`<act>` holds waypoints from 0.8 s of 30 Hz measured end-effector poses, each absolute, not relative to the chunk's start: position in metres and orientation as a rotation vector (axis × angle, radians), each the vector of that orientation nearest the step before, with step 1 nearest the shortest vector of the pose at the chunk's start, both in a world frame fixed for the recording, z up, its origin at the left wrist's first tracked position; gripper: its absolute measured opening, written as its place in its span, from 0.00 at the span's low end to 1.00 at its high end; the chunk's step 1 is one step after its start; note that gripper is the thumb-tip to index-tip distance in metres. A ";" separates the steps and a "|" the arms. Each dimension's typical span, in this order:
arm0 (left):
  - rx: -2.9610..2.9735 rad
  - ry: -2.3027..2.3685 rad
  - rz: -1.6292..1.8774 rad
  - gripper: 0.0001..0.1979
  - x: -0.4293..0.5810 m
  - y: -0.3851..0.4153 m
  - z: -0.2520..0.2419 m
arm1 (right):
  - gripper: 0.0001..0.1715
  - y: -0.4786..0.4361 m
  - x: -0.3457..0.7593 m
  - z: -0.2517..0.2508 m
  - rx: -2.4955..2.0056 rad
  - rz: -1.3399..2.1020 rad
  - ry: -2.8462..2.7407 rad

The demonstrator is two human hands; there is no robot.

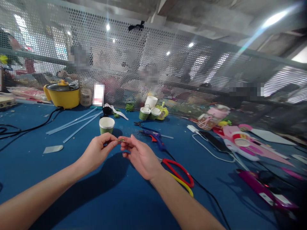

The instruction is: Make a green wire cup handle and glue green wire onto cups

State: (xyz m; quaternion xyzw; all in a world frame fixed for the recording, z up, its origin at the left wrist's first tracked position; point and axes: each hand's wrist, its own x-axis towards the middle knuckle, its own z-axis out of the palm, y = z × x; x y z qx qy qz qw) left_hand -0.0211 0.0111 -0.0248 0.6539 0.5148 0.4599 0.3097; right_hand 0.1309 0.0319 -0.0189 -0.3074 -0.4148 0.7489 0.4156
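My left hand (98,151) and my right hand (140,156) meet over the blue table (100,195), fingertips pinched together on a tiny greenish piece (121,140) held between them. It is too small to name. A green paper cup (106,125) stands upright just behind my left hand. Beside my right hand lies a blue glue gun (155,137), and red and yellow handled scissors (179,175) lie under my right wrist.
A yellow cooking pot (62,94) stands at the back left with black cables (21,129) beside it. Clear plastic sticks (76,123), more paper cups (150,110), a phone with a white cable (214,140) and pink craft pieces (249,143) lie around. A perforated metal screen (168,57) closes the far edge.
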 end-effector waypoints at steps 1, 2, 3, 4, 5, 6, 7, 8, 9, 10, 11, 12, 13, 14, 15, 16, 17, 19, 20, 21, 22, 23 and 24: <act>1.704 1.349 1.217 0.10 -0.021 0.011 -0.024 | 0.19 0.032 0.131 -0.019 -0.773 1.880 -1.040; 1.686 1.341 1.217 0.10 -0.020 0.011 -0.024 | 0.19 0.031 0.131 -0.019 -0.774 1.878 -1.038; 1.673 1.336 1.216 0.09 -0.020 0.011 -0.023 | 0.19 0.031 0.130 -0.019 -0.774 1.878 -1.037; 1.664 1.339 1.214 0.09 -0.020 0.010 -0.023 | 0.18 0.031 0.130 -0.019 -0.773 1.878 -1.037; 1.658 1.347 1.208 0.09 -0.020 0.010 -0.023 | 0.18 0.031 0.130 -0.019 -0.772 1.878 -1.040; 1.654 1.356 1.202 0.09 -0.020 0.010 -0.023 | 0.18 0.031 0.130 -0.019 -0.771 1.875 -1.045; 1.650 1.364 1.197 0.09 -0.020 0.010 -0.023 | 0.18 0.031 0.130 -0.019 -0.771 1.871 -1.051; 1.647 1.371 1.194 0.08 -0.020 0.009 -0.023 | 0.18 0.031 0.130 -0.020 -0.771 1.864 -1.060; 1.645 1.376 1.197 0.08 -0.020 0.009 -0.024 | 0.18 0.031 0.129 -0.020 -0.773 1.854 -1.069; 1.647 1.377 1.203 0.08 -0.020 0.009 -0.024 | 0.18 0.031 0.129 -0.020 -0.776 1.845 -1.078; 1.650 1.378 1.210 0.07 -0.020 0.009 -0.025 | 0.18 0.031 0.129 -0.021 -0.781 1.837 -1.087; 1.653 1.379 1.217 0.07 -0.020 0.009 -0.026 | 0.18 0.031 0.128 -0.021 -0.786 1.830 -1.094; 1.654 1.381 1.219 0.06 -0.020 0.010 -0.026 | 0.18 0.030 0.128 -0.021 -0.790 1.825 -1.100; 1.652 1.382 1.220 0.06 -0.020 0.010 -0.026 | 0.18 0.030 0.128 -0.021 -0.792 1.820 -1.104; 1.649 1.382 1.218 0.06 -0.020 0.010 -0.027 | 0.19 0.030 0.128 -0.021 -0.793 1.816 -1.107; 1.645 1.383 1.217 0.06 -0.020 0.011 -0.027 | 0.18 0.029 0.127 -0.021 -0.792 1.813 -1.109; 1.641 1.385 1.219 0.06 -0.019 0.011 -0.027 | 0.18 0.029 0.127 -0.021 -0.791 1.809 -1.109; 1.634 1.387 1.234 0.06 -0.019 0.011 -0.028 | 0.17 0.029 0.127 -0.021 -0.786 1.806 -1.110; 1.629 1.387 1.247 0.06 -0.019 0.011 -0.028 | 0.17 0.029 0.127 -0.020 -0.783 1.807 -1.108; 1.622 1.383 1.264 0.06 -0.018 0.011 -0.028 | 0.17 0.029 0.128 -0.020 -0.778 1.809 -1.106; 1.611 1.374 1.283 0.06 -0.018 0.011 -0.029 | 0.16 0.029 0.128 -0.020 -0.773 1.814 -1.103; 1.594 1.356 1.301 0.06 -0.017 0.010 -0.029 | 0.16 0.028 0.128 -0.020 -0.768 1.820 -1.100; 1.573 1.335 1.310 0.06 -0.017 0.010 -0.029 | 0.16 0.028 0.128 -0.020 -0.763 1.829 -1.096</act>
